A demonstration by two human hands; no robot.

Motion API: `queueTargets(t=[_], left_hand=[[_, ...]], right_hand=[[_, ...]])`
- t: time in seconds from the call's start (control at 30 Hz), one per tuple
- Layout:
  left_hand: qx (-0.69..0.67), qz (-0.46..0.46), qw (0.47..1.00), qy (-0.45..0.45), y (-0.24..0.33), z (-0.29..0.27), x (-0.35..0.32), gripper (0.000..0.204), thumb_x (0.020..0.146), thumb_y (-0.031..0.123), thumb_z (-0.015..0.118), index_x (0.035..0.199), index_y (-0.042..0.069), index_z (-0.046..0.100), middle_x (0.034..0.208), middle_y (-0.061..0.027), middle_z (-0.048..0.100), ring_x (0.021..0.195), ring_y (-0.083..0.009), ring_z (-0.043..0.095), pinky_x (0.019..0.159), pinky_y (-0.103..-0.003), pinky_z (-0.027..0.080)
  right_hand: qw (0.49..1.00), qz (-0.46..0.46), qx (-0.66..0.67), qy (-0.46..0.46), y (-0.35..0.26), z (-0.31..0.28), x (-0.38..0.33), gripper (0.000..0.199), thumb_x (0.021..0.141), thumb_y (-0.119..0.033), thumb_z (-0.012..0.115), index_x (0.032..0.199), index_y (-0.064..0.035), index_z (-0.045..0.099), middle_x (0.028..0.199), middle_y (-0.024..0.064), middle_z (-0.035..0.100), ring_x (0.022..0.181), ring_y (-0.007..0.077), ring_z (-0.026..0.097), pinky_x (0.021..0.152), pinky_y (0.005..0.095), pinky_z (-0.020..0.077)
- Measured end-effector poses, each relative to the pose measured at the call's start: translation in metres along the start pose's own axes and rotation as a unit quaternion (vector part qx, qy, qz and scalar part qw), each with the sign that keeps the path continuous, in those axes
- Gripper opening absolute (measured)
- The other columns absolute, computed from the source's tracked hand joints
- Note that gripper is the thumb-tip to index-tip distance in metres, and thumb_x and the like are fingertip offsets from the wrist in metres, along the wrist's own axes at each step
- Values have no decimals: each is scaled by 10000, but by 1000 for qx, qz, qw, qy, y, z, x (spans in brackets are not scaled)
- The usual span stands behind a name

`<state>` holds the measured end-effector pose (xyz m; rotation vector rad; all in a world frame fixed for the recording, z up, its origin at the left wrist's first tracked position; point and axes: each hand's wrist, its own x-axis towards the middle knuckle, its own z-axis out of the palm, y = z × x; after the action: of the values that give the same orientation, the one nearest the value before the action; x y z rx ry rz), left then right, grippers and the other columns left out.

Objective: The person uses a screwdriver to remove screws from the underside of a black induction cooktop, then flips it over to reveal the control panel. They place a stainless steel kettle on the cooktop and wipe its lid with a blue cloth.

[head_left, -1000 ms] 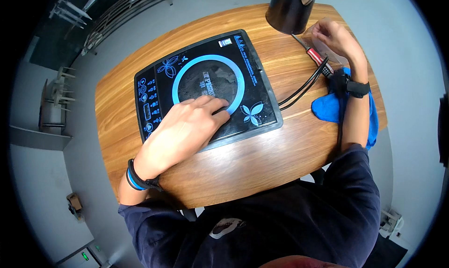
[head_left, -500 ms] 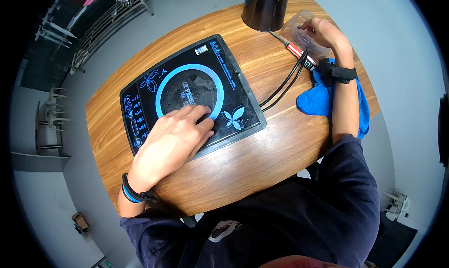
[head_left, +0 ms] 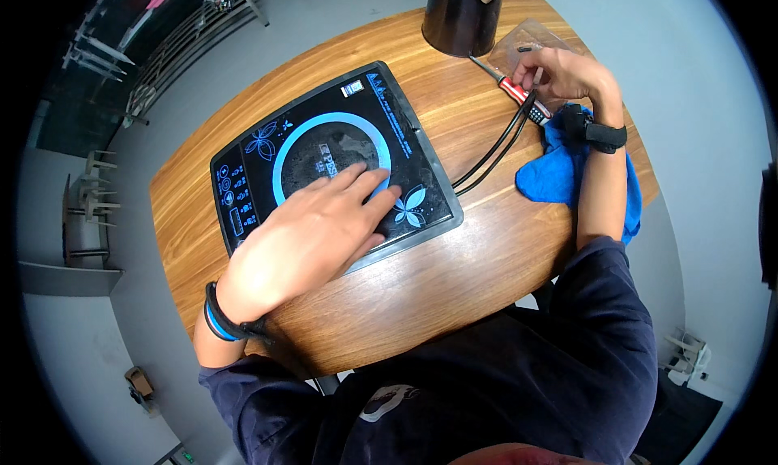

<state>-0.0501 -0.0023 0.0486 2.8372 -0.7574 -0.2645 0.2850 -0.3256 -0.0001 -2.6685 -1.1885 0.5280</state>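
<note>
My left hand (head_left: 304, 234) lies palm down, fingers spread, over the near edge of a black induction cooktop (head_left: 267, 177); its fingertips reach the blue ring, and nothing shows in its grasp. At the far right, my right hand (head_left: 563, 72) hovers with fingers curled together by the red handle of a screwdriver (head_left: 510, 88). What those fingers hold, if anything, is hidden. Beyond them is a clear plastic tray (head_left: 535, 35) with a small dark piece (head_left: 525, 49) at the hand's edge. Below the right wrist lies a blue cloth (head_left: 543, 177).
A dark cylindrical container (head_left: 462, 19) stands at the table's far edge. The cooktop's black cord (head_left: 496, 158) loops toward the right hand. All rest on a round-edged wooden table (head_left: 405, 303). Metal racks (head_left: 203, 39) stand on the floor at the far left.
My right hand has drawn back from the plastic tray toward me, coming over the screwdriver's handle. My left hand's fingers have spread and slid slightly right on the cooktop.
</note>
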Motion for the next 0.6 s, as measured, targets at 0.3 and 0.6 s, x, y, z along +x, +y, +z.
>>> queueTargets(t=[0.3,0.6], left_hand=[[15,29,999,-3,-29,16,81,683,1097,431,688,1630,39,520,1734,-195,490,1648,-475,355,1293,-544,458],[3,0,999,-36,-35,30,89,637,1106,517,640,1549,67,558,1680,-184,528,1634,-537,330,1276,-579,475]], right_hand=[[998,-31,-2,-59,-17,-1,4,256,886,25,861,1132,-25,815,977,88,838,870,188,791,789,340,634],[995,-80,-24,50,-23,3,5,159,998,-107,813,1110,-15,748,885,95,795,815,245,754,765,390,599]])
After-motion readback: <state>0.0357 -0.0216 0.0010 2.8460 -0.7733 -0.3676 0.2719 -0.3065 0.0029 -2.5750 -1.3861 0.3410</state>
